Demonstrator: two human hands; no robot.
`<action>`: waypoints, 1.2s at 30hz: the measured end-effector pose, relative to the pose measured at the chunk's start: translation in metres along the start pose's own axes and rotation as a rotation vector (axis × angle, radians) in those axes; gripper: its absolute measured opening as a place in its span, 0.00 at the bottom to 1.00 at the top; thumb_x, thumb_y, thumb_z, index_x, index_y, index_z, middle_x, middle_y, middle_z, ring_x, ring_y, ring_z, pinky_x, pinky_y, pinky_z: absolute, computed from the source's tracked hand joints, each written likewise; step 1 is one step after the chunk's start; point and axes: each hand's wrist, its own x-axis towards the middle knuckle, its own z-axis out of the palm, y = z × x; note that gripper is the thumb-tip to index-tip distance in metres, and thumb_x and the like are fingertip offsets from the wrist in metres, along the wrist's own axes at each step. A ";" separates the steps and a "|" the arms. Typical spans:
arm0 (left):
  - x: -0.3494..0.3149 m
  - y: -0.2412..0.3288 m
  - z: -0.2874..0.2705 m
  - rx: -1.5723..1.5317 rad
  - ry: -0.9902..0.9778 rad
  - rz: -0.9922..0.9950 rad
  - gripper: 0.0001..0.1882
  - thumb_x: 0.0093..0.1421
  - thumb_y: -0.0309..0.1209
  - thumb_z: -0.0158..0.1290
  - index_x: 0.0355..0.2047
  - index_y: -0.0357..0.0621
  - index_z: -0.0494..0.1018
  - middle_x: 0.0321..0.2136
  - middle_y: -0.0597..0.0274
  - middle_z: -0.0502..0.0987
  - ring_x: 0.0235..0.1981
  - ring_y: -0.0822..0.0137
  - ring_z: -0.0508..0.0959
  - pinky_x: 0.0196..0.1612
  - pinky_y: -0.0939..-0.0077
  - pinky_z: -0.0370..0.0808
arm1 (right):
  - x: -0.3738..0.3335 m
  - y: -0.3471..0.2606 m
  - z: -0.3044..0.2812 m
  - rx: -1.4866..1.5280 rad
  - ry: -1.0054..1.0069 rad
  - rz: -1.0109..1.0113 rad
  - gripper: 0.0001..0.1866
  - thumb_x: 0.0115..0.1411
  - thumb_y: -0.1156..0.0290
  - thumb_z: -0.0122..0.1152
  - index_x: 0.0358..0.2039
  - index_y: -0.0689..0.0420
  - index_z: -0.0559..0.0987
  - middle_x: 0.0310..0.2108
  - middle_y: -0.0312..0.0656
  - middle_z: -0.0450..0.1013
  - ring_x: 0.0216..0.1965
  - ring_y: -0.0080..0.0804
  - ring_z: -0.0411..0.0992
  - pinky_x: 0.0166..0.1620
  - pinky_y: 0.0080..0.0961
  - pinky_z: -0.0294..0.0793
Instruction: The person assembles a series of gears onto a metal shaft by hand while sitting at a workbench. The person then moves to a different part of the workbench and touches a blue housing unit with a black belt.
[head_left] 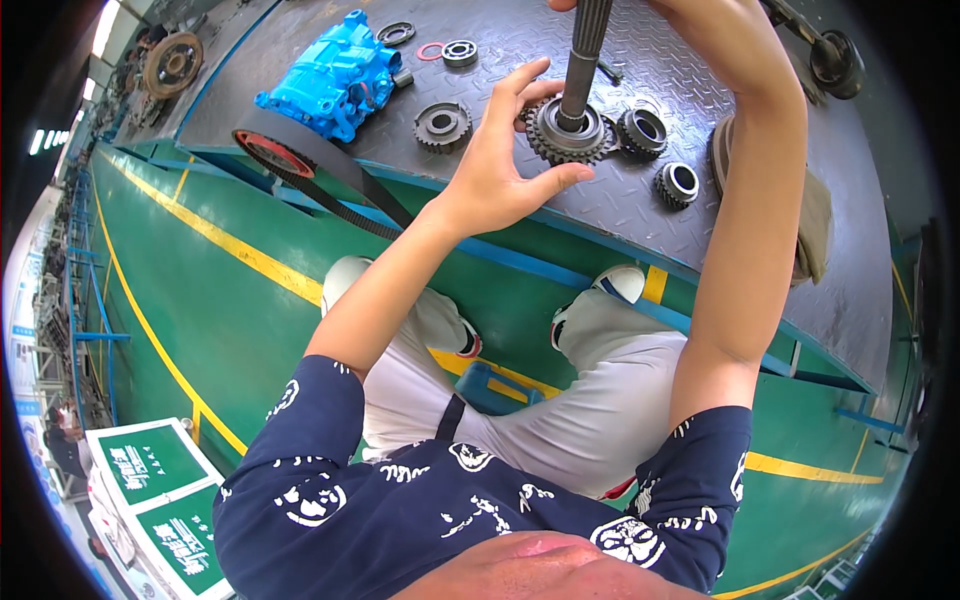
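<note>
Splined shaft (585,62) stands in a toothed gear (562,147) on the metal bench (850,250), left hand (503,175) spread loosely around the gear; whether the right hand (705,18) clasps the shaft's top, I can't tell from here; blue casing (335,80) farther left

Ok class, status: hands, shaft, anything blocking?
Left hand spread around large gear, shaft in its middle. Right hand partly out of frame. Small gear close beside.

My left hand (497,183) cupped loosely round the gear (556,149), splined shaft (584,68) in its bore; my right hand (705,18) up top, partly cropped.
</note>
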 end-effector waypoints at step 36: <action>0.041 -0.031 -0.048 0.690 -0.200 0.127 0.19 0.68 0.26 0.58 0.59 0.45 0.80 0.57 0.51 0.82 0.60 0.46 0.76 0.67 0.56 0.70 | -0.005 -0.001 -0.022 -0.156 0.085 0.079 0.16 0.71 0.63 0.72 0.49 0.61 0.81 0.41 0.38 0.83 0.45 0.26 0.82 0.49 0.28 0.84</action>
